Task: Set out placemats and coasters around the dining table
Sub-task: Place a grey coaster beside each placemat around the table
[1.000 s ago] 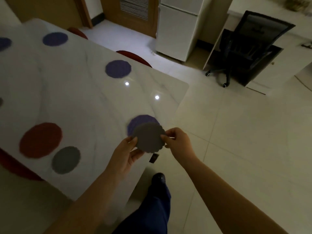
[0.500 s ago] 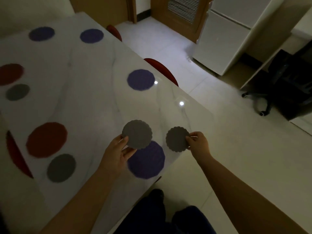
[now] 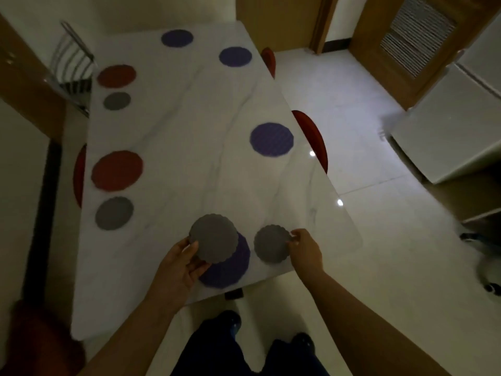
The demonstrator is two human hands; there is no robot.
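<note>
A white marble dining table (image 3: 184,147) fills the middle of the view. My left hand (image 3: 179,264) grips a grey scalloped coaster (image 3: 214,237) above a purple placemat (image 3: 230,267) at the table's near edge. To the right of that mat, my right hand (image 3: 305,246) pinches a second grey coaster (image 3: 271,244), low over or on the tabletop. Other purple placemats (image 3: 271,139) (image 3: 235,56) (image 3: 177,38) lie along the right and far sides. Two red placemats (image 3: 117,170) (image 3: 116,76) lie on the left, each with a grey coaster (image 3: 114,213) (image 3: 116,100) beside it.
Red chair seats (image 3: 314,139) (image 3: 269,61) show under the table's right edge, and another (image 3: 79,177) on the left. A metal-backed chair (image 3: 71,74) stands at the far left corner. A white fridge (image 3: 447,126) and wooden door (image 3: 406,44) are at right. My feet (image 3: 230,321) are below the near edge.
A single grey stack held by both hands has been split into two coasters. My right hand moved its coaster right of the near purple placemat. The view turned left along the table.
</note>
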